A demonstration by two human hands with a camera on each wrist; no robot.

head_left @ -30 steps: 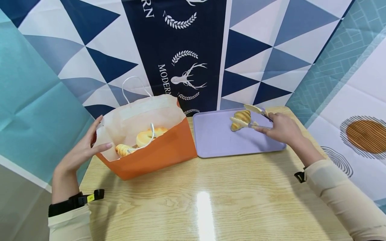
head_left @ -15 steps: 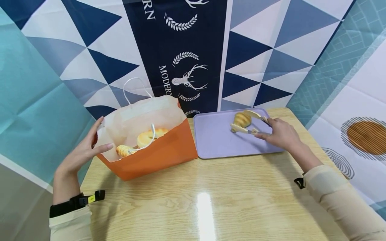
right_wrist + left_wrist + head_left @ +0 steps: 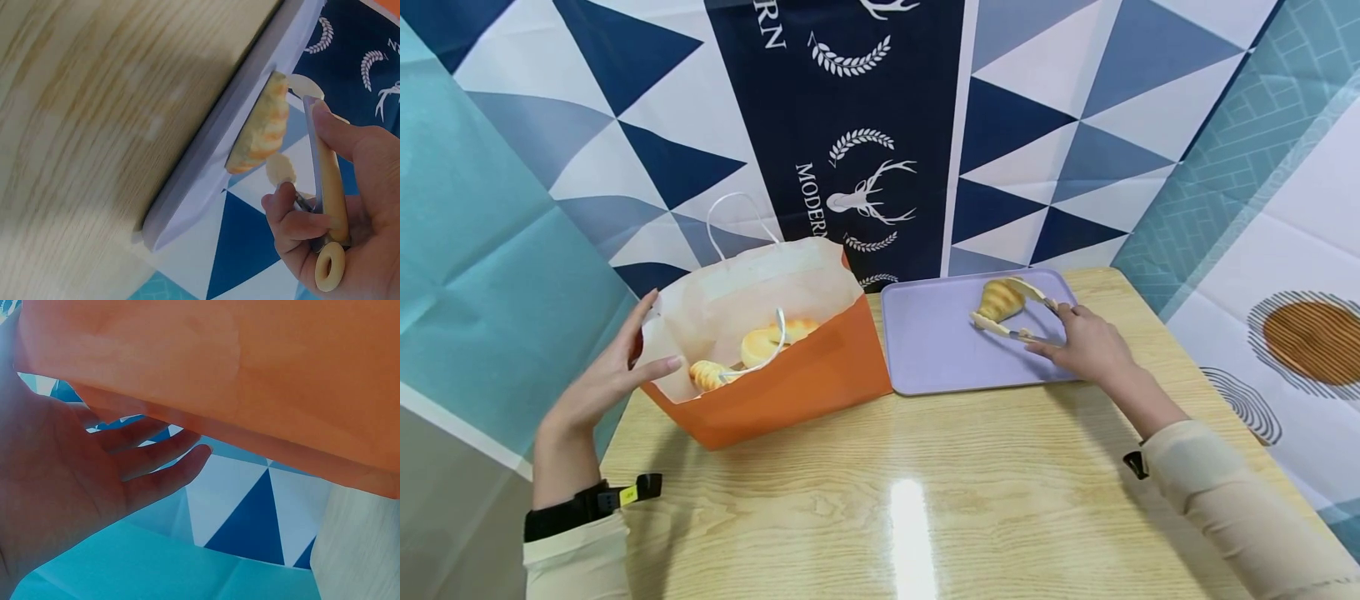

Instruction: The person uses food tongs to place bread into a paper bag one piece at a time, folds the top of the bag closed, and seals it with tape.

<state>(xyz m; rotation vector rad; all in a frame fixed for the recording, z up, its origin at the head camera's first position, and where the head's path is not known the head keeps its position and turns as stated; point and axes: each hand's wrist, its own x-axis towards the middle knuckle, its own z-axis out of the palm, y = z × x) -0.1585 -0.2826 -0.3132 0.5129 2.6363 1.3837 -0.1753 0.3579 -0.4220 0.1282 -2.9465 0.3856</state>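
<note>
My right hand (image 3: 1093,342) grips a pair of tongs (image 3: 328,175) with cream-coloured handles. In the head view, the tongs' tips are spread to either side of a croissant (image 3: 1002,300), which lies on the lilac tray (image 3: 932,333). Over at the left, my left hand (image 3: 602,367) rests against the end of an orange paper bag (image 3: 782,383), its thumb across the front rim and its fingers extended along the outside. Inside the bag are a ring-shaped bread (image 3: 760,346) and a ridged roll (image 3: 706,375). The left wrist view shows those fingers (image 3: 165,472) spread beneath the bag's orange side.
One white cord handle (image 3: 737,196) stands up behind the bag, and another droops over its opening. Bag and tray sit side by side on a light wooden table (image 3: 805,500). Patterned cloth (image 3: 880,125) hangs right behind them.
The tongs' tips have come down from above the croissant to its two sides. My right hand has shifted slightly left and lower. The left hand and the bag stay in place.
</note>
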